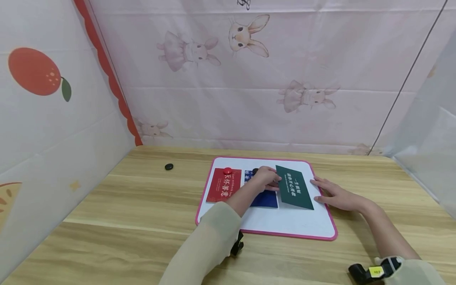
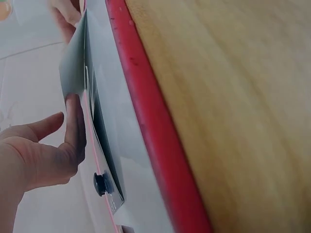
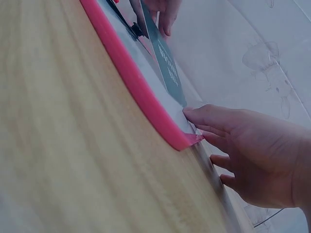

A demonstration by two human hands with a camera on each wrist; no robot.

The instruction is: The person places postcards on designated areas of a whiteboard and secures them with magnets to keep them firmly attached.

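A green card [image 1: 294, 188] with white writing leans over the right part of a pink-rimmed whiteboard [image 1: 285, 222], its left side raised. My left hand [image 1: 266, 179] touches that raised side with its fingers, and the left wrist view shows the thumb [image 2: 51, 124] standing apart from the card. At the board's right edge rests my right hand [image 1: 338, 194], fingers spread, with the thumb tip close to the card's lower end in the right wrist view. Partly under my left arm lie a blue card [image 1: 265, 200] with a black magnet [image 1: 255, 171] and a red card [image 1: 218, 186].
A red round magnet [image 1: 227, 170] sits on the red card's upper part. Left of the board, a loose black magnet [image 1: 169, 166] lies on the wooden table [image 1: 135, 221]. Printed cloth walls [image 1: 221, 111] stand behind the table and at both sides.
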